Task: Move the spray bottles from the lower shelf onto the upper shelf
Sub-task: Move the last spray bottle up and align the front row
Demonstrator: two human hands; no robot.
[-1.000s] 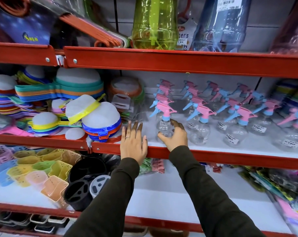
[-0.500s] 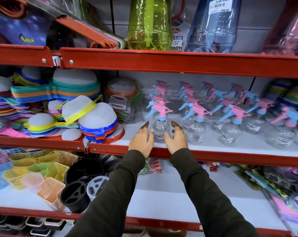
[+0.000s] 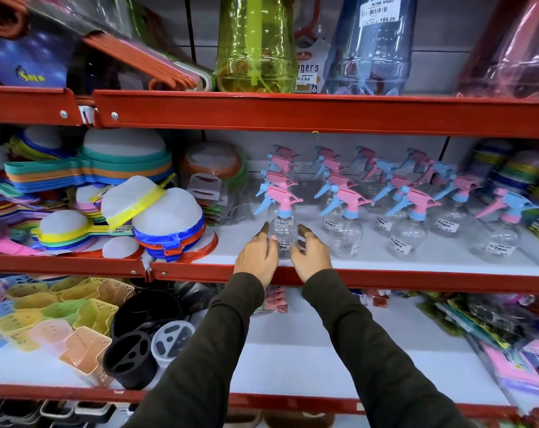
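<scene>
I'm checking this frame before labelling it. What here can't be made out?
- Head view: price print on the front bottle is too small, partly behind both hands.
- Whether left hand and right hand grip it or only touch: unclear.
- Rear bottles' bodies: hidden by nearer ones, blurred.

Both arms reach forward; the left hand (image 3: 256,257) and right hand (image 3: 311,256) face each other, fingers curved, close together.

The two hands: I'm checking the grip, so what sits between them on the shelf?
In the head view, one clear spray bottle stands between the left hand and right hand.
</scene>
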